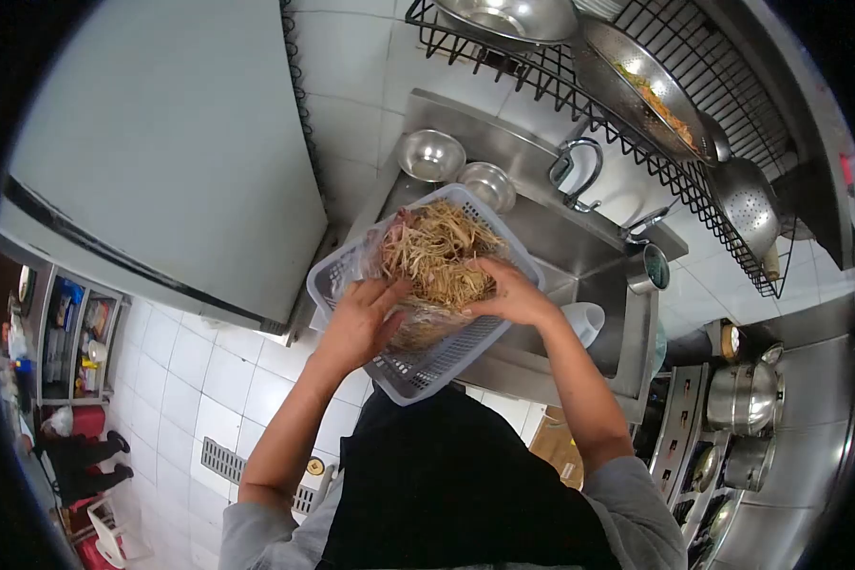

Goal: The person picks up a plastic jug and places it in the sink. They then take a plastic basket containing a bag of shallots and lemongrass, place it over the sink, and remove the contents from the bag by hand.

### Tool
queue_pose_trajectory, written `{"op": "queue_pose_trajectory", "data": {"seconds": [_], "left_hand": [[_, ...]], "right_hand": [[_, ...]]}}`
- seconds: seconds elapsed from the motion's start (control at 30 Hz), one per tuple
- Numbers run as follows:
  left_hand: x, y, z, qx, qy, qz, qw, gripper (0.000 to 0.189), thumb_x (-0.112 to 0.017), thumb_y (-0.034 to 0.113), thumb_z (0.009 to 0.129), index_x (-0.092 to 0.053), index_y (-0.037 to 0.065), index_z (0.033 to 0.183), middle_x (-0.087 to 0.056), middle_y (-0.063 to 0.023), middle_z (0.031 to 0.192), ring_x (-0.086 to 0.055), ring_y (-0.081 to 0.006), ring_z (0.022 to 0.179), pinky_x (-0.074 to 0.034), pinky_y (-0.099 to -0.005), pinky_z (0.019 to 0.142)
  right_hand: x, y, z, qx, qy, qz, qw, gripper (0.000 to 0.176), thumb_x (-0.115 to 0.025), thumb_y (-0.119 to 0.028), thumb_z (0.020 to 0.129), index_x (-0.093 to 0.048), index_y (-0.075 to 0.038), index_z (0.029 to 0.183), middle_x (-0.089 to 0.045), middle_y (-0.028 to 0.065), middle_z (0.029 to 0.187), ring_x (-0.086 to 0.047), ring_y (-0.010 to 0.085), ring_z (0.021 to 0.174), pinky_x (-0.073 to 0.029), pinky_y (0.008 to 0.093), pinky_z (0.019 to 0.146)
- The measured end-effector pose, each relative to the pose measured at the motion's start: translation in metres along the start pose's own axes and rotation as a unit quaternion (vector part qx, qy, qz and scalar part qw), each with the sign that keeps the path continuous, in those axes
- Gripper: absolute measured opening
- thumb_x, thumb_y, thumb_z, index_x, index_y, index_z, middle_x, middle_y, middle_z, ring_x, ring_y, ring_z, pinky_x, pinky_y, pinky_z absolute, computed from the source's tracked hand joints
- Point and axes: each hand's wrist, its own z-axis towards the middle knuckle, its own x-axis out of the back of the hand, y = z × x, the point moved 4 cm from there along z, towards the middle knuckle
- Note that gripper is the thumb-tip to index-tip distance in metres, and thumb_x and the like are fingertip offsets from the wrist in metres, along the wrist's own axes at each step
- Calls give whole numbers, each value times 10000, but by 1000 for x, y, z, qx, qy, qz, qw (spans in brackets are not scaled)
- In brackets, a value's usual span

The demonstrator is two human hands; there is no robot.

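Observation:
A grey plastic basket (406, 387) with perforated sides rests at the near edge of the sink, right in front of my body. In it lies a clear plastic bag (427, 318), opened out around a tangled bundle of dry, straw-coloured stalks (446, 237) with some reddish parts on its left. My left hand (359, 321) grips the bag's near left side, its fingers over the plastic and the edge of the stalks. On the right, my right hand (515, 293) holds the bundle, fingers curled over the stalks and thumb against the plastic. Some fingertips are hidden.
Two metal bowls (432, 155) stand behind the basket. A faucet (579, 171) rises over the steel sink (598, 328), which has a white scoop-like container (584, 321) in it. Colanders hang or sit on a black wire rack (541, 81). A large pale cabinet (171, 142) stands left.

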Motion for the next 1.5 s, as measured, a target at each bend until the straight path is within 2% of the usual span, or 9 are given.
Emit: {"op": "queue_pose_trajectory", "data": {"seconds": [0.2, 0.43, 0.57, 1.03, 1.23, 1.3, 1.4, 1.43, 1.5], "left_hand": [[3, -22, -29, -21, -96, 97, 990, 328, -736, 183, 728, -662, 88, 1033, -588, -107, 991, -535, -276, 948, -362, -423, 866], [-30, 36, -19, -95, -52, 77, 991, 394, -722, 256, 768, -628, 107, 1120, -579, -85, 1009, -535, -267, 1034, -341, -486, 950], [-59, 42, -25, -90, -121, 86, 985, 372, -704, 236, 783, -632, 114, 1127, -610, -67, 1007, -561, -248, 991, -379, -419, 904], [-83, 57, -33, 65, -117, 103, 986, 202, -646, 189, 832, -671, 98, 1011, -660, -144, 896, -630, -325, 837, -483, -419, 736], [-69, 43, -47, 210, -156, 77, 962, 182, -641, 155, 836, -686, 90, 1000, -663, -156, 853, -645, -348, 758, -515, -414, 675], [-47, 81, -13, 86, 74, 77, 991, 197, -660, 136, 802, -651, 47, 978, -625, -166, 952, -608, -357, 880, -500, -420, 732], [-57, 91, 33, -44, 109, 70, 991, 262, -677, 111, 772, -624, 28, 1014, -576, -147, 993, -569, -342, 948, -491, -395, 773], [-69, 92, 41, -50, 107, 66, 991, 262, -677, 111, 772, -624, 28, 1014, -576, -147, 993, -569, -342, 948, -491, -395, 773], [-121, 85, 53, -90, -93, 70, 989, 333, -686, 139, 778, -613, 36, 1087, -576, -153, 1109, -549, -341, 1072, -467, -418, 882]], "right_hand": [[13, 41, -13, -46, -74, 239, 967, 605, -695, -21, 720, -511, -67, 1294, -541, 93, 1219, -516, 204, 1131, -453, 299, 916], [1, 39, 14, 78, 30, 0, 997, 554, -662, -12, 712, -524, -55, 1247, -559, 149, 1177, -577, 260, 995, -476, 306, 838], [17, 54, 24, 0, 15, 113, 994, 474, -658, -50, 755, -531, -28, 1211, -618, 150, 1017, -608, 313, 883, -484, 379, 781], [97, -13, 18, 150, 141, -174, 963, 383, -658, -241, 806, -609, -56, 1138, -616, 171, 1077, -589, 331, 991, -473, 423, 832], [118, 9, 6, 34, 27, -133, 990, 387, -702, -279, 788, -621, -34, 1076, -635, 198, 1043, -599, 351, 997, -477, 421, 844], [121, 7, 0, 15, -2, -94, 995, 394, -698, -268, 788, -612, -14, 1077, -632, 211, 1041, -601, 354, 990, -472, 422, 843], [128, 15, 6, 95, 22, -116, 988, 400, -694, -238, 745, -601, -5, 1057, -628, 208, 951, -596, 361, 908, -472, 420, 807], [133, 10, 6, 89, 26, -118, 989, 400, -694, -238, 745, -601, -5, 1057, -628, 208, 951, -596, 361, 908, -472, 420, 807], [139, -5, 5, 109, 6, -226, 968, 395, -689, -226, 736, -603, 1, 1048, -631, 205, 968, -594, 375, 934, -472, 432, 823]]}}
